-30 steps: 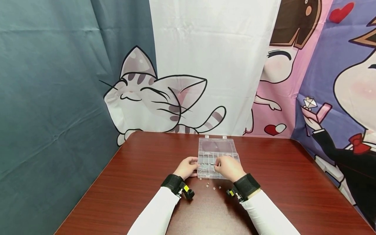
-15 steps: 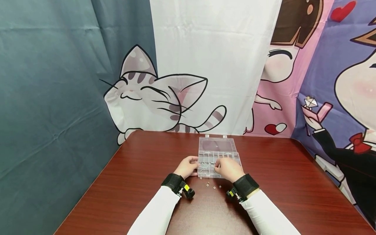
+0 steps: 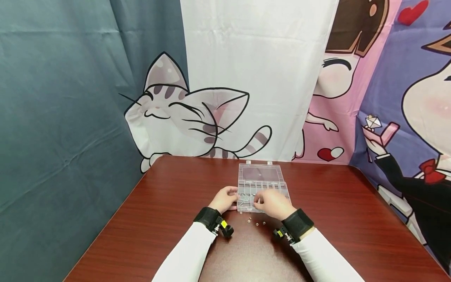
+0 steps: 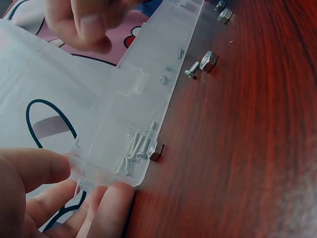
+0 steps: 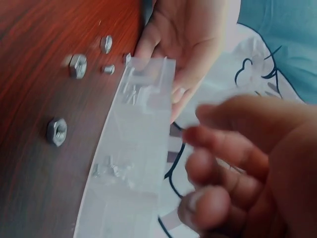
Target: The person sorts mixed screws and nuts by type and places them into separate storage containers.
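A clear plastic compartment box lies on the table with its lid open toward the back. My left hand grips the box's left side, thumb at the front corner and fingers behind. Long screws lie in a compartment beside it; small screws lie in another. My right hand hovers over the front right of the box, fingers loosely curled. In the right wrist view it is blurred, and nothing shows between thumb and fingers. Hex nuts and a short screw lie before the box.
The dark red wooden table carries the box and the loose hardware. Behind it hangs a printed cloth with a cartoon cat. A teal curtain hangs at the left.
My right hand has shifted slightly left over the compartments. The left hand and the box stay in place; the head view has tilted a little.
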`<state>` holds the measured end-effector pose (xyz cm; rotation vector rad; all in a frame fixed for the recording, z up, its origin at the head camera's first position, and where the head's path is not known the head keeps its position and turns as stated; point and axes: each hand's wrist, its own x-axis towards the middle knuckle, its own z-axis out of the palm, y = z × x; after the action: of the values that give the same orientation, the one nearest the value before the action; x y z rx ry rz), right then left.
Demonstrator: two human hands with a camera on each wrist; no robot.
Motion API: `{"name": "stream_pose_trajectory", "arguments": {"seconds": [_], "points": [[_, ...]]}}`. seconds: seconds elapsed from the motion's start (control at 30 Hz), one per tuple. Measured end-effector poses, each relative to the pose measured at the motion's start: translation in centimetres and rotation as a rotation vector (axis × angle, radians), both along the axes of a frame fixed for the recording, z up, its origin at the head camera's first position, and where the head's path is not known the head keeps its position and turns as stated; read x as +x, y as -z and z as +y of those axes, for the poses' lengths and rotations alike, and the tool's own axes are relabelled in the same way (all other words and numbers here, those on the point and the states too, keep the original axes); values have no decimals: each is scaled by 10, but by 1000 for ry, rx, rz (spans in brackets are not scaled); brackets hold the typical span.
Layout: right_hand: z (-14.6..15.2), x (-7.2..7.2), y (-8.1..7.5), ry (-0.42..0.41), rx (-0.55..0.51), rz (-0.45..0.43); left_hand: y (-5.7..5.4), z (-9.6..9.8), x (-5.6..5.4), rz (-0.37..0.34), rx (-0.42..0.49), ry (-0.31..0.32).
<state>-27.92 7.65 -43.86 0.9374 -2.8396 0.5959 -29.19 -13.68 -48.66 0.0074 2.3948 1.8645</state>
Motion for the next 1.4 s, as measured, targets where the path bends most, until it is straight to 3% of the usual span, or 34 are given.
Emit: {"name": "stream_pose_trajectory", "arguments": {"seconds": [0.17, 0.37, 0.57, 1.13, 1.4], "points": [[-4, 9, -3, -143, 20, -10, 0, 0, 0, 5, -7, -1], [-12, 14, 8, -217, 87, 45, 2, 0, 1, 6, -11, -7], [-17, 16, 15, -192, 139, 103, 2, 0, 2, 13, -12, -3], [-18, 19, 25, -112, 163, 80, 3, -1, 2, 16, -6, 5], [-19, 19, 20, -100, 157, 61, 2, -1, 2, 13, -11, 7]]}}
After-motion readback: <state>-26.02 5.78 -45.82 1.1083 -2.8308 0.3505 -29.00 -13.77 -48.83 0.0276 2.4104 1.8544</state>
